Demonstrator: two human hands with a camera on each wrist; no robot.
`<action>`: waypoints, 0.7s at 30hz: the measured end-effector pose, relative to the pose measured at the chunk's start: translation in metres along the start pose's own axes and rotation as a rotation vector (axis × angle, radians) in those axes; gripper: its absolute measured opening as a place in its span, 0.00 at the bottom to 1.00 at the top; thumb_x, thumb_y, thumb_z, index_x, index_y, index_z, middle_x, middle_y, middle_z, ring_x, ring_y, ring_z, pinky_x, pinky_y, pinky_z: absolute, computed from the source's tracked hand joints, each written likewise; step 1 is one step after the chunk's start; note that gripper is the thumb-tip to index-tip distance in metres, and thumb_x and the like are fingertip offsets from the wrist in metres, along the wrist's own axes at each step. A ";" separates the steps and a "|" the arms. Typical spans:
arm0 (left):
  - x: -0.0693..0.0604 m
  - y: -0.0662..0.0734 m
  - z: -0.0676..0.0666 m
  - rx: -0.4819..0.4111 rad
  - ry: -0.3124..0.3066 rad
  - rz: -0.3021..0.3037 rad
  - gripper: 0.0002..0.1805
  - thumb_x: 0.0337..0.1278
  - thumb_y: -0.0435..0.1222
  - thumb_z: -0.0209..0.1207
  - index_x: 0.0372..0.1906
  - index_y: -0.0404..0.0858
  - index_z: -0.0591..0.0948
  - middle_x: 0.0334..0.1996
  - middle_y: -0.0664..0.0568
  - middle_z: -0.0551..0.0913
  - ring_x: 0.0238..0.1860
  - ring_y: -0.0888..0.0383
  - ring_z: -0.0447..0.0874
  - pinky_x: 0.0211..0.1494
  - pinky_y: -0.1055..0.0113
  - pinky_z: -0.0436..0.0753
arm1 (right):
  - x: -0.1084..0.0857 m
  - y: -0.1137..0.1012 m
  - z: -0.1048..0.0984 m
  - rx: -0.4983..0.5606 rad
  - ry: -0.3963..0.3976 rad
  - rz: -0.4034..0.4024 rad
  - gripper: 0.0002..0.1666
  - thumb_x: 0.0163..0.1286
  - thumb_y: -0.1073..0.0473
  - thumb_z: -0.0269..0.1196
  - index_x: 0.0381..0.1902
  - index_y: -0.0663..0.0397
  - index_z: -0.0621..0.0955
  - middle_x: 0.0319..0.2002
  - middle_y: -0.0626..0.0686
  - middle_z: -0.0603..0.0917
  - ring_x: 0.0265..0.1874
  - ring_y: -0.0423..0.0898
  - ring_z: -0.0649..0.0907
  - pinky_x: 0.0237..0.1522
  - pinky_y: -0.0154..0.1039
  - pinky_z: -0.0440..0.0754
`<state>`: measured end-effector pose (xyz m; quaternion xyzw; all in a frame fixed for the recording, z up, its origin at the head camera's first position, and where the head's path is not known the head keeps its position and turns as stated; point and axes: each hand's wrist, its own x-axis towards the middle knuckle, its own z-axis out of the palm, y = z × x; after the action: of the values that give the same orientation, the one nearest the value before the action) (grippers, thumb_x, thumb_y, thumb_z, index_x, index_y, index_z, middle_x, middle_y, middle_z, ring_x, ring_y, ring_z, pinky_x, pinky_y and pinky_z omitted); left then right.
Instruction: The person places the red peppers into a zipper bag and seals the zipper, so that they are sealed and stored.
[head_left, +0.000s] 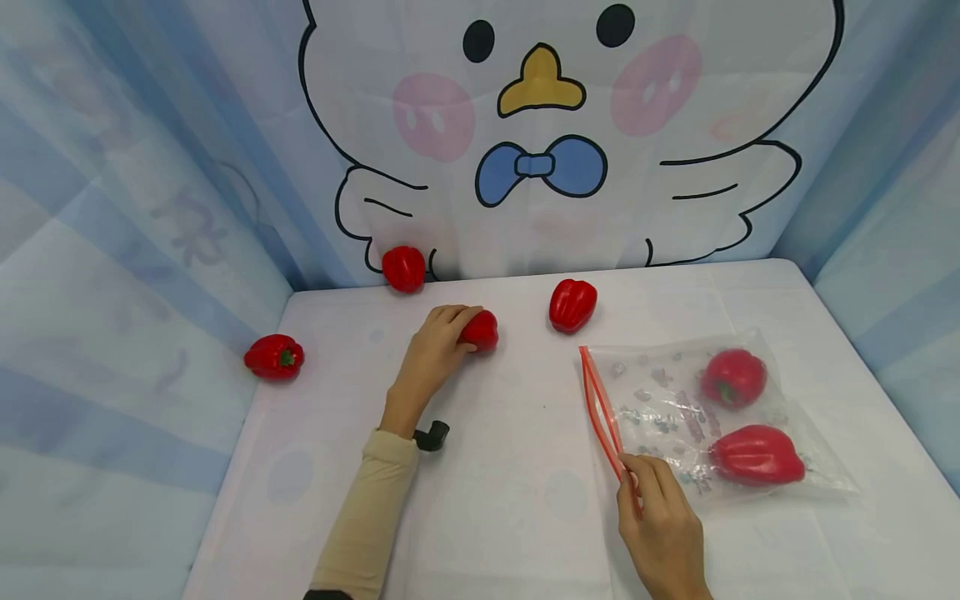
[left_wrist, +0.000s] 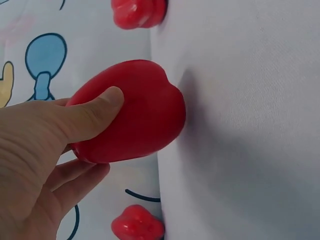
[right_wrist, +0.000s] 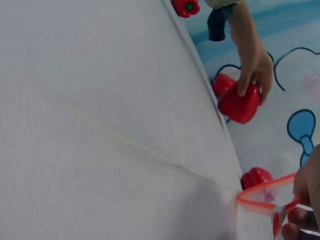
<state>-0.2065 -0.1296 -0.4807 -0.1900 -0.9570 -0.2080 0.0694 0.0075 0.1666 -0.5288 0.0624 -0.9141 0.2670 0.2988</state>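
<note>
Biggest thing from where I stand: cartoon backdrop [head_left: 540, 233], then white table [head_left: 510, 517] in front. Clear zip bag [head_left: 675, 400] lies on table's R side, red-orange rim [head_left: 591, 407] facing L, its lips a bit apart. R hand [head_left: 662, 521] at rim's near end, thumb & fingers pinching it. L hand [head_left: 433, 354] out past mid-table, fingers part-curled, thumb opp., gripping held pepper [head_left: 482, 332], red; can't tell if it touches the tabletop. Other red ones: 2 bagged peppers [head_left: 757, 455], plus L-edge pepper [head_left: 274, 357], back-edge pepper [head_left: 403, 269] & a pepper btwn held one & bag [head_left: 573, 306]. Smallest: blk gadget [head_left: 432, 436], L wrist.
</note>
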 end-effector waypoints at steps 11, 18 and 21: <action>-0.010 -0.006 0.002 -0.213 0.075 -0.051 0.36 0.59 0.36 0.74 0.73 0.46 0.76 0.67 0.47 0.81 0.69 0.47 0.76 0.73 0.53 0.79 | -0.001 0.001 0.002 -0.002 0.027 -0.021 0.14 0.60 0.71 0.66 0.45 0.62 0.86 0.39 0.56 0.85 0.28 0.46 0.83 0.28 0.33 0.83; -0.016 -0.009 0.009 -0.394 0.133 -0.133 0.37 0.58 0.36 0.74 0.73 0.47 0.75 0.67 0.49 0.82 0.67 0.49 0.79 0.68 0.52 0.83 | 0.000 0.001 0.002 0.000 0.018 -0.016 0.15 0.60 0.72 0.66 0.46 0.62 0.86 0.40 0.57 0.85 0.28 0.46 0.84 0.29 0.34 0.84; -0.020 -0.010 0.014 -0.495 0.150 -0.169 0.37 0.58 0.35 0.74 0.73 0.47 0.76 0.68 0.50 0.81 0.66 0.49 0.80 0.65 0.52 0.85 | -0.001 0.000 0.002 -0.002 0.003 -0.006 0.15 0.60 0.72 0.67 0.46 0.63 0.86 0.40 0.57 0.85 0.29 0.47 0.84 0.29 0.35 0.84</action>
<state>-0.1933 -0.1388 -0.5011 -0.1046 -0.8816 -0.4543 0.0737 0.0072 0.1655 -0.5302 0.0645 -0.9137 0.2650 0.3011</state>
